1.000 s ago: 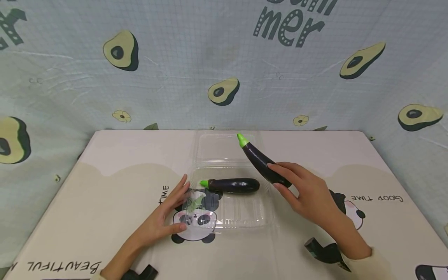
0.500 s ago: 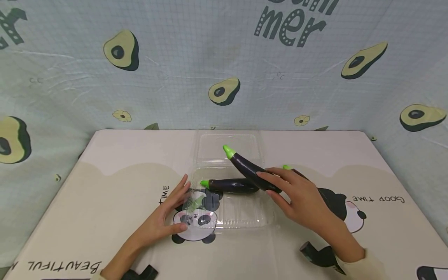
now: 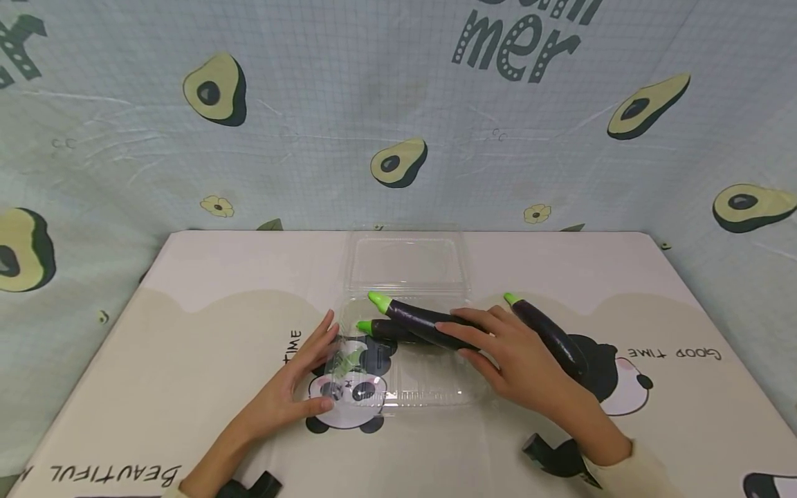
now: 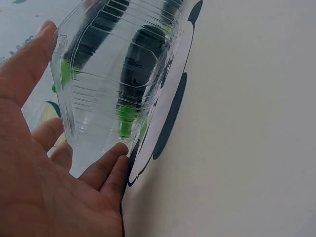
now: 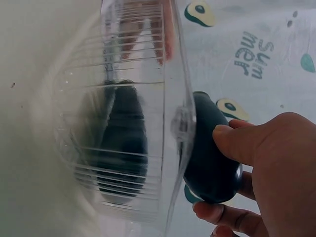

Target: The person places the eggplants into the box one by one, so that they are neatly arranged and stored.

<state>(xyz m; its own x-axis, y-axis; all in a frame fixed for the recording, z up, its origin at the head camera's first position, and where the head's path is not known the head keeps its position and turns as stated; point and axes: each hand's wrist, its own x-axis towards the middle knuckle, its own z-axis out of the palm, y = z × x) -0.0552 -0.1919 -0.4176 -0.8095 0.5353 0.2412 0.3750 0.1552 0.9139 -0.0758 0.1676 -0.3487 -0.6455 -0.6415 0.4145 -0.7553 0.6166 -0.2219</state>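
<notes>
A clear plastic clamshell container stands unfolded mid-table, its lid laid back toward the wall. Inside its base lies a dark eggplant with a green stem end, partly hidden by a second eggplant held above it. My right hand grips that one by its thick end, thumb and fingers on opposite sides. In the right wrist view, the held eggplant is beyond the container's upper rim. My left hand has its fingers spread at the container's left end, fingertips right at the wall.
Right of the container a third eggplant lies on the panda-printed tablecloth, beyond my right forearm. Avocado-printed curtains enclose the back and sides of the table. Dark wrist-worn devices show at both wrists.
My right hand has moved left and down with the eggplant, from the container's right side to over its base. The eggplant has turned flatter. My left hand stays in place.
</notes>
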